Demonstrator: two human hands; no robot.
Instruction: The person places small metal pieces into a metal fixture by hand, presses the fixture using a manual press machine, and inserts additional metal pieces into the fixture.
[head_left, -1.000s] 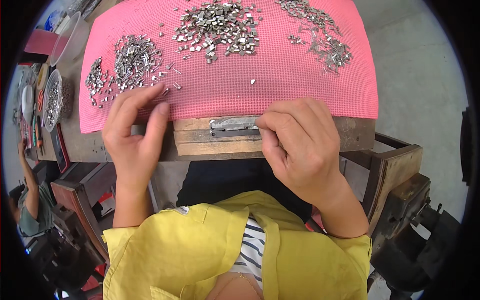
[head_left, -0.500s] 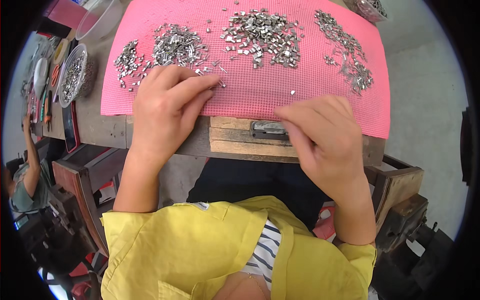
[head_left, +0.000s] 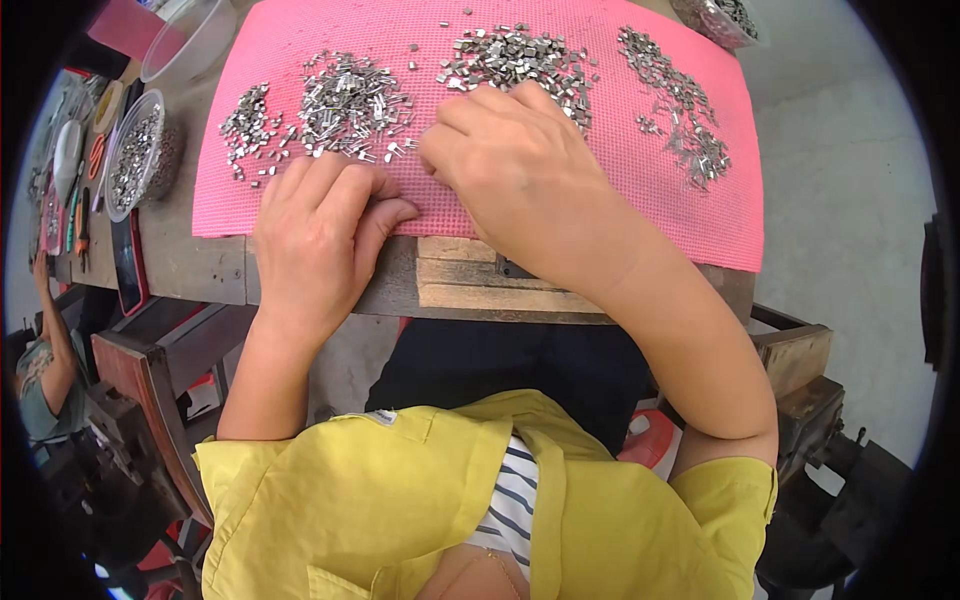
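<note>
On a pink mesh mat (head_left: 660, 220) lie several piles of small silvery metal parts. My left hand (head_left: 310, 220) rests at the mat's near edge, fingers curled and thumb close to them; whatever they may hold is hidden. Just beyond it sits a pile of parts with thin wire legs (head_left: 350, 105), a few lying loose near the fingers. My right hand (head_left: 520, 165) is over the mat, closed, its fingertips bent down and out of sight. It partly covers a pile of small blocky metal pieces (head_left: 520, 60). A dark metal fixture (head_left: 512, 268) at the bench edge is mostly hidden under my right forearm.
Smaller metal pieces (head_left: 250, 125) lie at the mat's left, thin-legged parts (head_left: 690, 110) at its right. A clear tub of parts (head_left: 145, 165), an orange-handled tool (head_left: 82, 215) and a phone (head_left: 128, 260) sit left. Another person's arm (head_left: 55, 320) shows far left.
My right hand has moved left and forward from beside the fixture to the mat's middle, covering the fixture. My left hand has drawn slightly back, and its thumb has shifted away from the wire-legged part.
</note>
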